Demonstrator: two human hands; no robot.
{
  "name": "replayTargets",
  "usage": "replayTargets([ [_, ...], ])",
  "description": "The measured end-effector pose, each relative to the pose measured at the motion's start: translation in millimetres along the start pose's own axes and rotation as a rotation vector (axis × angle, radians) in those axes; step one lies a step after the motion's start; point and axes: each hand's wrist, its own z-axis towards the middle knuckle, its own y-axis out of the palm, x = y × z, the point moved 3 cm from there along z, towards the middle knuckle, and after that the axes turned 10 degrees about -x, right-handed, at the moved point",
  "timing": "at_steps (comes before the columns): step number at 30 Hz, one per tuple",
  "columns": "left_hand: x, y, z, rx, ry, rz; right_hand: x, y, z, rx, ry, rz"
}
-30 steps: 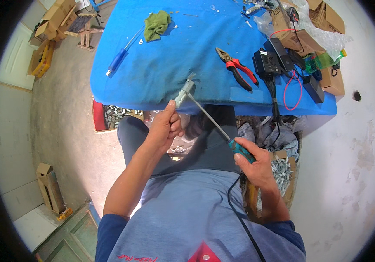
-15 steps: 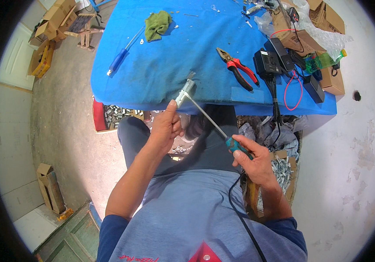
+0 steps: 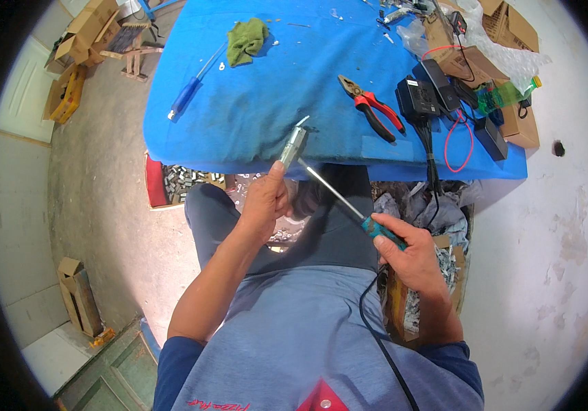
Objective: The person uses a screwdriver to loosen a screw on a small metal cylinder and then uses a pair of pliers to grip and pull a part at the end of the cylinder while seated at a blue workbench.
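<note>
My left hand (image 3: 264,203) is closed on the near end of a small silver metal part (image 3: 294,146), whose exact kind I cannot make out. A thin pale strip sticks out of its far end, over the front of the blue-covered table (image 3: 239,116). In my right hand (image 3: 409,252) is a screwdriver (image 3: 335,193) with a teal and black handle. Its long shaft slants up and left, the tip close beside the metal part; whether they touch I cannot tell. Red-and-black pliers (image 3: 373,109) lie on the cloth to the right.
On the table's left lie a blue screwdriver (image 3: 186,96) and a green cloth (image 3: 247,41). Black power adapters (image 3: 418,99), cables and a green bottle (image 3: 510,96) crowd the right side. Below the table edge are a box of small metal parts (image 3: 183,183) and a carton of scraps (image 3: 447,270).
The screwdriver tip has drawn back slightly from the metal part, down and right, along with my right hand. The metal part has turned in my left hand, showing another face.
</note>
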Motion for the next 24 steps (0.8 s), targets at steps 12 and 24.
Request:
replayTargets([
  [12, 1.9, -1.7, 2.6, -0.055, 0.006, 0.014, 2.1, -9.3, 0.3, -0.015, -0.03, 0.113],
  [24, 2.4, -1.3, 0.4, -0.025, -0.032, -0.019, 3.3, -4.6, 2.8, 0.013, -0.045, 0.084],
])
